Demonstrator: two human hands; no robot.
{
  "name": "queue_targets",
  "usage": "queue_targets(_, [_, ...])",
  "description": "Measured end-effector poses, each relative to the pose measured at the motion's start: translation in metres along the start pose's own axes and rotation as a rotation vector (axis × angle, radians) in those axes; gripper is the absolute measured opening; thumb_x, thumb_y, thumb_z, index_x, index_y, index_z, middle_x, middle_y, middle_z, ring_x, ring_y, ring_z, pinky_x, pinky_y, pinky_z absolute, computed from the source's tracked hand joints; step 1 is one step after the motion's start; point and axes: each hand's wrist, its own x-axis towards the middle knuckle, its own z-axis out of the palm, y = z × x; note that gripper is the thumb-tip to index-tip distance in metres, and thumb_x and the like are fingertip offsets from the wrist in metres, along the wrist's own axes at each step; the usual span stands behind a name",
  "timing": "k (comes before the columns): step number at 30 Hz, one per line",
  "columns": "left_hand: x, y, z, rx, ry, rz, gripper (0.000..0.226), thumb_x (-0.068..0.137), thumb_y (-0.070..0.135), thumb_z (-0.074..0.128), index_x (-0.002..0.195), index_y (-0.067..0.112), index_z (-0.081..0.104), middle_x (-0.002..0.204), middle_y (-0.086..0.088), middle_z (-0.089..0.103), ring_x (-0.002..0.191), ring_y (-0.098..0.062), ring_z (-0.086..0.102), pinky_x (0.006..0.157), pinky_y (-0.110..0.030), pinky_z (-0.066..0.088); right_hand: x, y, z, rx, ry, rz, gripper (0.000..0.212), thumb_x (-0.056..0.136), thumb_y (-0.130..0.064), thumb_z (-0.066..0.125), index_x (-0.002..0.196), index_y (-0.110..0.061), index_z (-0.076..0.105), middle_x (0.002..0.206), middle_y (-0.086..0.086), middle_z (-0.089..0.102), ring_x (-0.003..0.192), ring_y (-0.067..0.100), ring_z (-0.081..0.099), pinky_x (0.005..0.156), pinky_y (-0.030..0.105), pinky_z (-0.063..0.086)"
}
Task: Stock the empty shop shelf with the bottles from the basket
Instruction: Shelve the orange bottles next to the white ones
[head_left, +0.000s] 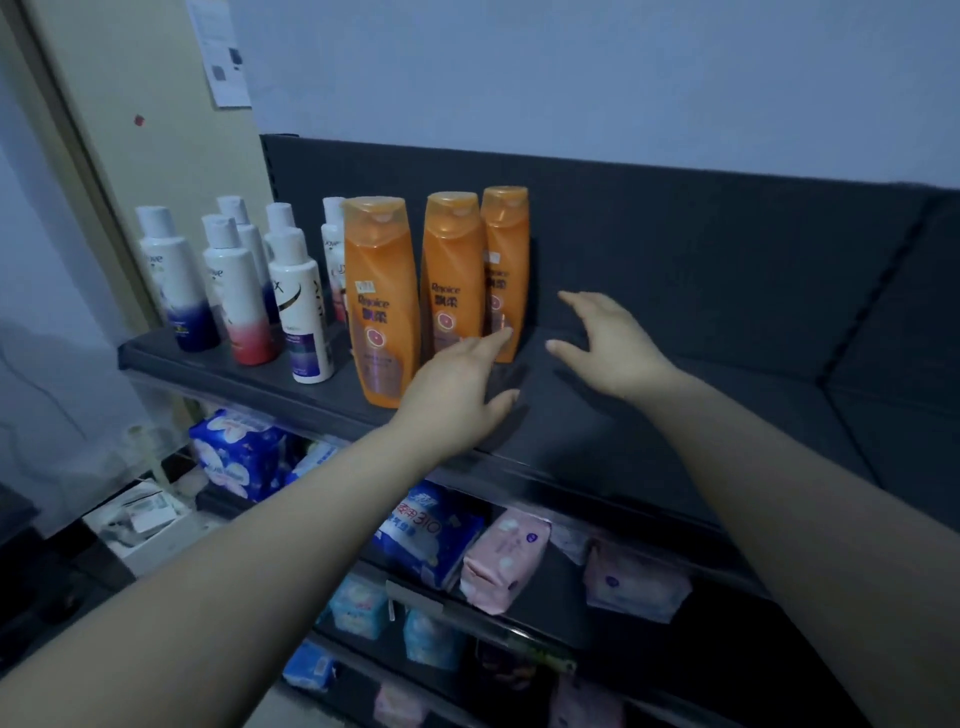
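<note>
Both hands are empty, fingers spread: the left hand just in front of three upright orange bottles, the right hand over bare dark shelf. White bottles stand further left of the left hand. Roughly half the shelf, right of the hands, looks unfilled; the basket is out of view.

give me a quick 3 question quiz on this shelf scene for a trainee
1. How many orange bottles stand on the top shelf?
2. True or false: the right hand is holding a bottle.
3. Which side of the orange bottles are the white bottles on? A) left B) right C) behind

Key
1. Three
2. False; both it and the left hand are open and empty
3. A
</note>
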Motion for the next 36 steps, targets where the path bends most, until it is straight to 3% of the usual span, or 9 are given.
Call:
queue_targets(6, [-0.016,0.023,0.005,0.076,0.004,0.136,0.070,0.090,0.035,0.060,0.150,0.015,0.029,0.140,-0.011,0.048,0.124,-0.032,0.048,0.100,-0.040,0.041,-0.091,-0.010,-0.024,-0.173,0.040,0.123,0.062,0.095,-0.038,0.052,0.149,-0.015,0.030,0.149,0.009,0.036,0.137,0.026,0.031,0.113,0.037,0.024])
queue_targets(15, [-0.077,0.093,0.051,-0.085,-0.062,0.370,0.065,0.091,0.034,0.059,0.147,0.011,0.034,0.135,-0.013,0.049,0.119,-0.034,0.050,0.093,-0.042,0.042,-0.256,-0.015,-0.041,-0.313,0.134,0.399,0.065,0.095,-0.038,0.054,0.149,-0.012,0.028,0.143,0.011,0.042,0.131,0.030,0.037,0.105,0.038,0.033])
queue_targets(32, [-0.241,0.358,0.179,-0.285,-0.413,0.816,0.063,0.092,0.034,0.057,0.148,0.014,0.034,0.133,-0.010,0.051,0.115,-0.030,0.053,0.090,-0.039,0.043,-0.625,0.015,-0.097,-0.476,0.236,0.979,0.059,0.090,-0.035,0.059,0.141,-0.008,0.043,0.129,0.013,0.054,0.120,0.032,0.048,0.104,0.037,0.033])
queue_targets(36, [-0.298,0.422,0.216,-0.286,-0.528,0.888,0.063,0.089,0.032,0.060,0.144,0.012,0.039,0.130,-0.012,0.054,0.113,-0.034,0.055,0.091,-0.042,0.046,-0.722,0.023,-0.104,-0.466,0.231,1.119,0.059,0.093,-0.037,0.055,0.143,-0.010,0.040,0.134,0.012,0.051,0.124,0.030,0.045,0.105,0.036,0.032])
